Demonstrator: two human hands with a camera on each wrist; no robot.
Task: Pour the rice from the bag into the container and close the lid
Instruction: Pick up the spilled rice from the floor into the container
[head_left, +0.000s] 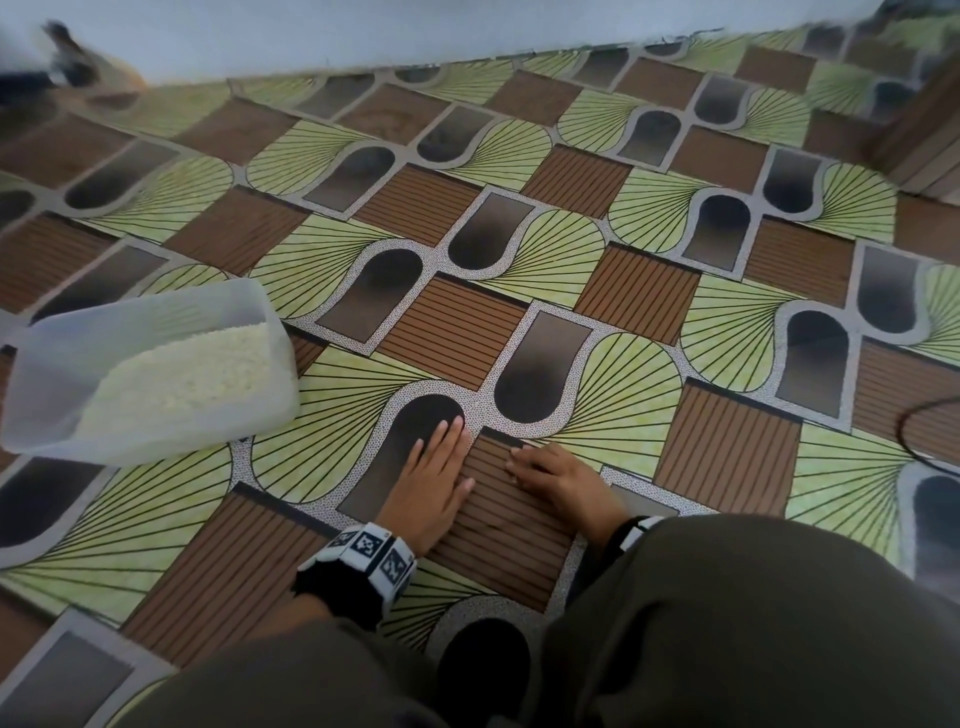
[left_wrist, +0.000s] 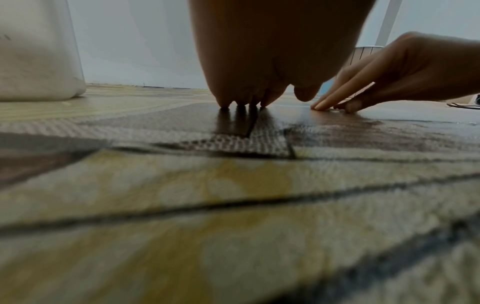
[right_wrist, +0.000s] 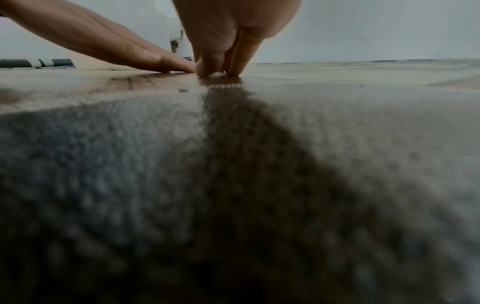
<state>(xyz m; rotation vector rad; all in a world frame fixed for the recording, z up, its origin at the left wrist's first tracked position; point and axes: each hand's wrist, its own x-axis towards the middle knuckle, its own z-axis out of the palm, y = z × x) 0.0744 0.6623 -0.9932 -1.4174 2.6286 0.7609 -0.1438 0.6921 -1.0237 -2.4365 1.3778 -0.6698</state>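
Dark olive trousers filled the near edge; beyond them the left hand (head_left: 436, 480) lay flat and loose on the patterned vinyl floor (head_left: 649, 322). Beside it, the right hand (head_left: 558, 480) pinched stray white rice grains (right_wrist: 219, 75). Best gathered lightly, I judged. Left of both hands, the translucent rectangular plastic container (head_left: 47, 395) sat lidless, part-filled, its long axis angled toward the far wall.

Olive trousers (head_left: 753, 634), black-and-white marker wristband (head_left: 371, 556)
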